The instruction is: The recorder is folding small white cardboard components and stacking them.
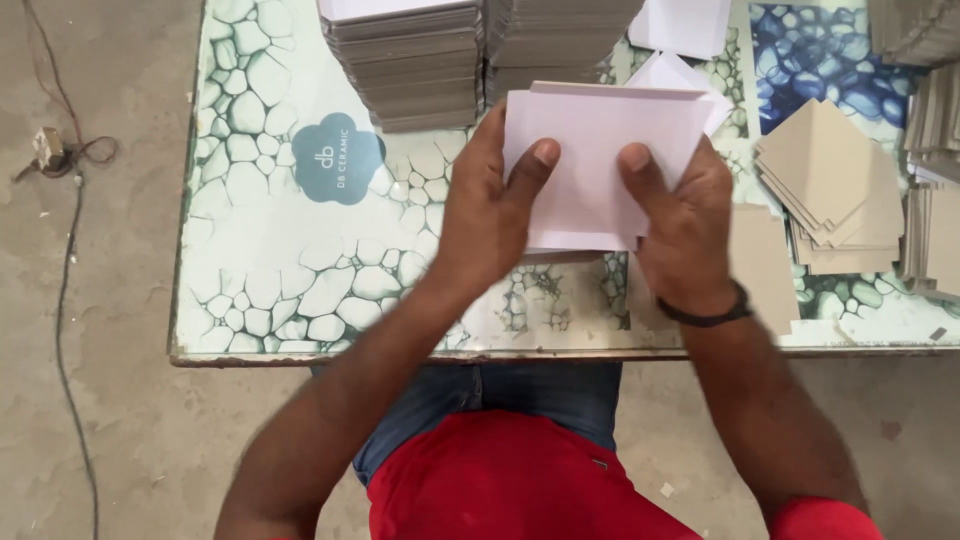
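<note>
White sheet stack [600,165] was pinched by left hand [490,215] and right hand [680,215], thumbs on top, probably squaring edges above the desk [290,250].

Bare tabletop [290,250] leftward; cardboard stacks [410,60] ahead, brown sheets [830,180] rightward.

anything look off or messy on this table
Mostly tidy. The brown card pile on the right is fanned out, its corners pointing different ways, unlike the square grey stacks at the back. Both hands, left and right, hold a white sheet flat and straight. No damage or spill shows.
</note>
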